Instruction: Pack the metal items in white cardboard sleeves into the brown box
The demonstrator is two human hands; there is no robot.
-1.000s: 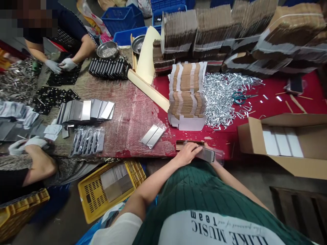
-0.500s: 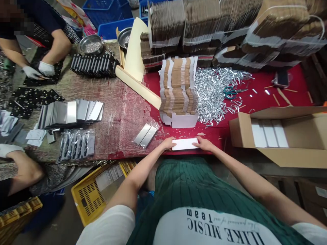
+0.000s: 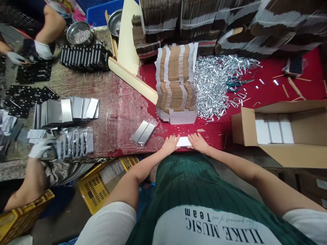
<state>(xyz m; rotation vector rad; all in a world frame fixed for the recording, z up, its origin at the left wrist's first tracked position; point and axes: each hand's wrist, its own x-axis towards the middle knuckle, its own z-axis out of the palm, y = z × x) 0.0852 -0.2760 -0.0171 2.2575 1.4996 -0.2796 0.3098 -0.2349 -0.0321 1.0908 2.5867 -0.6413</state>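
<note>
A small white box (image 3: 183, 141) lies flat at the front edge of the red table, its two ends covered by my hands. My left hand (image 3: 170, 145) is closed over the left end, fingers laid across the top. From the other side my right hand (image 3: 199, 143) grips the right end in the same way. Just left of them are two silvery plates in a clear plastic bag (image 3: 144, 132). Behind the box stands a stack of folded cardboard boxes (image 3: 176, 97). A heap of bent metal pieces (image 3: 212, 88) and teal-handled scissors (image 3: 233, 84) lie beyond my right hand.
At right is an open carton (image 3: 304, 129) with several white boxes inside. Bundled cardboard (image 3: 199, 20) lines the back. Co-workers' gloved hands (image 3: 43, 50) work at left, among metal plates (image 3: 66, 111) and bagged parts (image 3: 76, 143). A yellow crate (image 3: 93, 194) stands below the table edge.
Both my hands have shifted inward over the white box, hiding more of its ends. A co-worker's gloved hand at lower left has reached up to the bagged parts. The view has tilted slightly.
</note>
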